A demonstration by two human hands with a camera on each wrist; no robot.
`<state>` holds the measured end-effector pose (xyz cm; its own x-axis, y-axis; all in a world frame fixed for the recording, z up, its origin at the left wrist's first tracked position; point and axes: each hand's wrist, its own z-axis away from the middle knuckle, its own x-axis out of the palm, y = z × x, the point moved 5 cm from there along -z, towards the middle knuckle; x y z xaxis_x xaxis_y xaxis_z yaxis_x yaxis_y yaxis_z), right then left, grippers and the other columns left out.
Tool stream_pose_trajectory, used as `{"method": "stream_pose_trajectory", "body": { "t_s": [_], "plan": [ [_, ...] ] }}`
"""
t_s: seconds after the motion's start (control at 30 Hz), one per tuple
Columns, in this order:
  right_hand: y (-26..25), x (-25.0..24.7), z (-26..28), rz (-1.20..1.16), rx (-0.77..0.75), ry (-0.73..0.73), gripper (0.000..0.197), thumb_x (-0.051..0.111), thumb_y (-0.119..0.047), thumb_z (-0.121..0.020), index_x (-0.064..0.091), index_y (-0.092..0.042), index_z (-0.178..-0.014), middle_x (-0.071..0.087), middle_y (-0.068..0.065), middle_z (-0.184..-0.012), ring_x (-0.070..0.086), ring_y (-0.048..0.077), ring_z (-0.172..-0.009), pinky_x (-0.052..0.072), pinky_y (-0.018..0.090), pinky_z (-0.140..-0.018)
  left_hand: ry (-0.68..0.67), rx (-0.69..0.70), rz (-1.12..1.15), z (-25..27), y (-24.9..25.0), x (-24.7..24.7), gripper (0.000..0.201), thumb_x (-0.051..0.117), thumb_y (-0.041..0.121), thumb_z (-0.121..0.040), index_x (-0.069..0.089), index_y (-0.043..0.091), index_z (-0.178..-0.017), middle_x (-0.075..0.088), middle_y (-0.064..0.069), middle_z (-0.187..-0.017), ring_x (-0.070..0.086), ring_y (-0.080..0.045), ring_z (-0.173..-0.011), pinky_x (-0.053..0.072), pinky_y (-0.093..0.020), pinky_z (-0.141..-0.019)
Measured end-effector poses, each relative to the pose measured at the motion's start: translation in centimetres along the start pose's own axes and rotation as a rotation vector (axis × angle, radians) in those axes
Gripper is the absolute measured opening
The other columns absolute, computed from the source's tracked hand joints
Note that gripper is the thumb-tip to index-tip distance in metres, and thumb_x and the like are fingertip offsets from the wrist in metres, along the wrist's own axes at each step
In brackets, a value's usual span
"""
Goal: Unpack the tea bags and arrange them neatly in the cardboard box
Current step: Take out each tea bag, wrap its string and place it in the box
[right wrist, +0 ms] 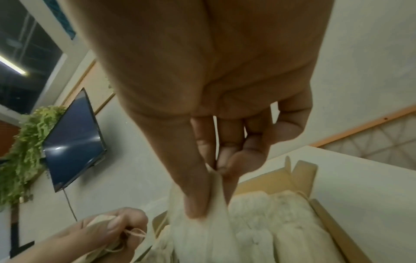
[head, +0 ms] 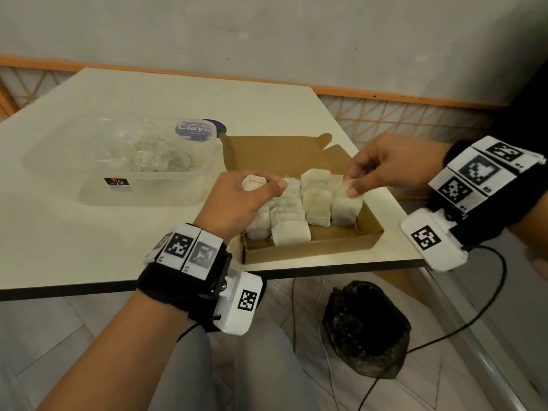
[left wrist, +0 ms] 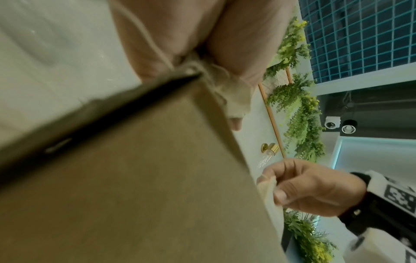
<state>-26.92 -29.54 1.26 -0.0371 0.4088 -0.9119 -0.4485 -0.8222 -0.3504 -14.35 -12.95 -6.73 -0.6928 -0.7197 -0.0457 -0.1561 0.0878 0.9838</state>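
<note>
Pale paper tea bag [head: 347, 200] is pinched at its top corner in the right hand's [head: 394, 164] grip, at the right end of the rows in the cardboard box [head: 326, 244]. The left hand [head: 237, 203] clamps another tea bag [head: 252, 182] over the box's left side. A clear plastic tub [head: 118, 161] stands further left on the tabletop [head: 74, 247].

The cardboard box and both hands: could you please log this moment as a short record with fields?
cardboard box: open, on the table near its front edge
box contents: rows of tea bags
left hand: holds a tea bag over the box
right hand: pinches the top of a tea bag in the right row
plastic container: left of the box, holds clear wrappers
</note>
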Motion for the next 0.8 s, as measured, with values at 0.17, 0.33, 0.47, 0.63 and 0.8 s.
{"method": "stream_pose_trajectory", "body": {
  "t_s": [0.17,0.33,0.47,0.63,0.8],
  "plan": [
    [3.0,2.4,-1.8,0.162,0.08,-0.106,0.014,0.077,-0.03,-0.072,0.066,-0.028,-0.08,0.062,-0.012,-0.084,0.054,0.008,-0.084,0.036,0.017,-0.069,0.013,0.01,-0.006,-0.2,-0.1,0.0,0.009,0.072,0.017,-0.082,0.072,0.018,-0.074,0.071,0.008,-0.071,0.065,-0.006,-0.074,0.049,-0.016,-0.071],
    [3.9,3.3,-4.0,0.307,0.098,-0.053,0.031,0.073,-0.028,-0.077,0.067,-0.017,-0.106,0.054,-0.01,-0.088,0.048,0.009,-0.088,0.031,0.013,-0.061,0.024,-0.023,0.036,-0.1,-0.3,-0.2,0.013,0.072,0.015,-0.082,0.072,0.02,-0.07,0.072,0.008,-0.072,0.065,-0.005,-0.075,0.048,-0.02,-0.071],
    [3.7,2.8,-4.8,0.317,0.089,0.003,0.033,0.073,-0.025,-0.077,0.067,-0.013,-0.108,0.046,-0.015,-0.072,0.046,0.008,-0.074,0.028,0.011,-0.057,0.037,-0.031,0.05,-0.1,-0.2,-0.3,0.01,0.071,0.016,-0.082,0.072,0.019,-0.073,0.071,0.006,-0.069,0.064,-0.006,-0.073,0.047,-0.016,-0.067],
    [2.8,2.3,-4.5,0.335,0.035,0.036,0.027,0.074,-0.026,-0.076,0.064,-0.018,-0.1,0.041,-0.013,-0.074,0.042,0.008,-0.071,0.028,0.015,-0.057,0.054,-0.042,0.04,0.0,-0.1,-0.4,0.01,0.071,0.018,-0.083,0.07,0.018,-0.073,0.069,0.006,-0.067,0.058,0.001,-0.058,0.039,-0.009,-0.049],
    [1.9,2.6,-1.2,0.331,0.008,0.021,0.008,0.065,-0.022,-0.082,0.064,-0.026,-0.089,0.052,-0.007,-0.079,0.047,0.008,-0.072,0.031,0.018,-0.058,0.069,-0.085,0.153,0.0,-0.4,-0.7,0.016,0.064,0.024,-0.088,0.066,0.014,-0.076,0.067,0.002,-0.072,0.057,-0.003,-0.06,0.04,-0.016,-0.053]
  ]
}}
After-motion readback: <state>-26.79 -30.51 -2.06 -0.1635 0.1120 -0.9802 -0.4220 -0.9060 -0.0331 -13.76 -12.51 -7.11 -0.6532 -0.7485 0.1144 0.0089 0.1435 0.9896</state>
